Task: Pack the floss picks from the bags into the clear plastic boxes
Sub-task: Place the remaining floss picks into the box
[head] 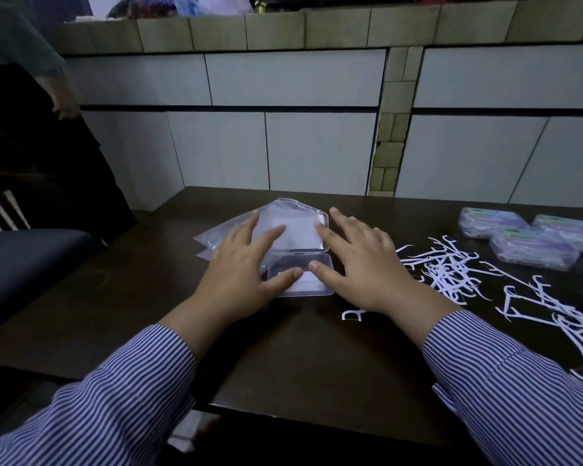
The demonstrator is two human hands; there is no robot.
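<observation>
A clear plastic box (pixel 303 284) lies open on the dark table (pixel 283 348), its lid (pixel 300 235) folded back away from me. My left hand (pixel 243 264) rests on its left side with straight fingers on the lid and the thumb on the base. My right hand (pixel 360 260) mirrors it on the right side, fingers spread. The box looks empty apart from a white label. Loose white floss picks (pixel 448 270) lie scattered to the right of my right hand, with another pile (pixel 559 324) nearer the right edge. One pick (pixel 352 314) lies by my right wrist.
Empty clear bags (pixel 216 237) lie under and left of the lid. Several filled, closed boxes (pixel 532 247) sit at the far right. A dark chair seat (pixel 21 260) stands left of the table. A person (pixel 41 95) stands at the far left by a tiled counter.
</observation>
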